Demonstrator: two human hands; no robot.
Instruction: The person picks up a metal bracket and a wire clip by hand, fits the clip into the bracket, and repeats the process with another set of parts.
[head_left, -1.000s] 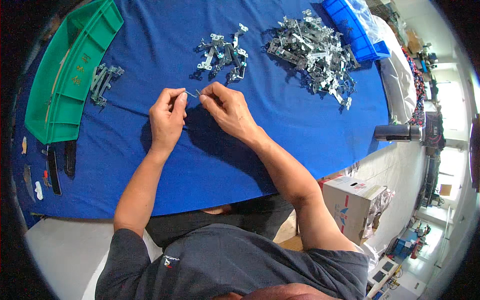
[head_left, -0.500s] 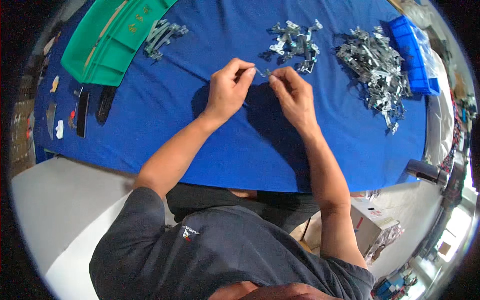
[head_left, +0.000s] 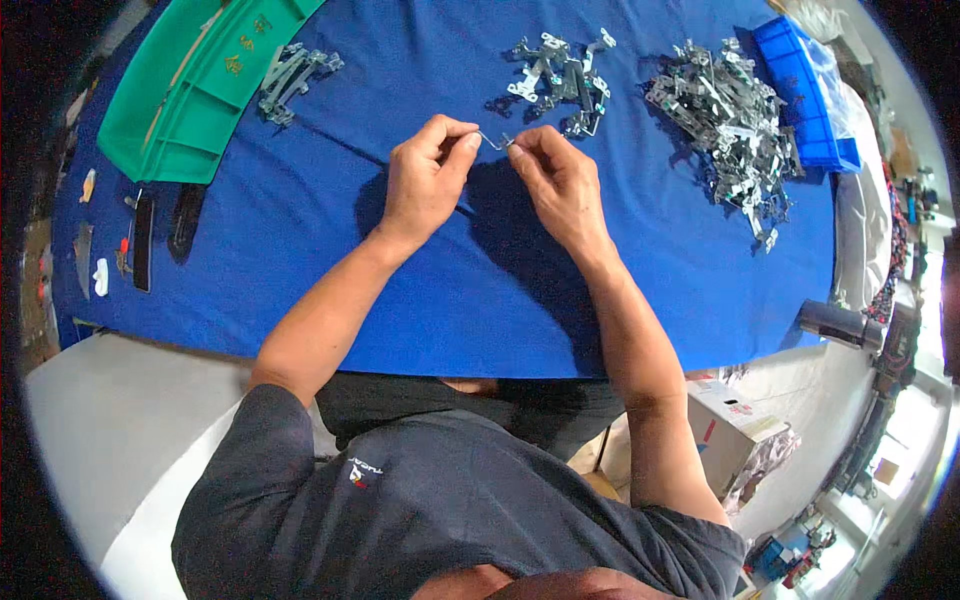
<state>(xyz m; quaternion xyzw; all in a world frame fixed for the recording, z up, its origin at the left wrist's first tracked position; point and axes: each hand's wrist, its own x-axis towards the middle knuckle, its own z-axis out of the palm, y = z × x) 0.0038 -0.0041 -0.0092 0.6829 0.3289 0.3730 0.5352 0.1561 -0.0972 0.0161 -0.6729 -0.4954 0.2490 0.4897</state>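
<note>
A thin bent metal piece (head_left: pixel 490 141) spans the short gap between my two hands, above the blue cloth. My left hand (head_left: pixel 428 180) is closed, its thumb and forefinger pinching one end. Thumb and fingers of my right hand (head_left: pixel 562 185) pinch the other end, where a small dark part shows; its exact kind is too small to tell. Just beyond my right hand lies a small heap of metal brackets (head_left: pixel 570 82). A larger pile of similar metal brackets (head_left: pixel 725 125) spreads farther right. A small group of long metal brackets (head_left: pixel 295 80) lies at the far left.
A green plastic bin (head_left: pixel 190 130) stands at the far left, with a black phone-like slab (head_left: pixel 144 242) and a dark narrow object (head_left: pixel 184 218) near it. A blue plastic tray (head_left: pixel 800 90) borders the large pile. The blue cloth (head_left: pixel 470 320) covers the table up to its near edge.
The whole view has shifted a little, so everything on the table appears farther left. Both hands keep their pinch on the metal piece, with hardly any movement relative to the heaps.
</note>
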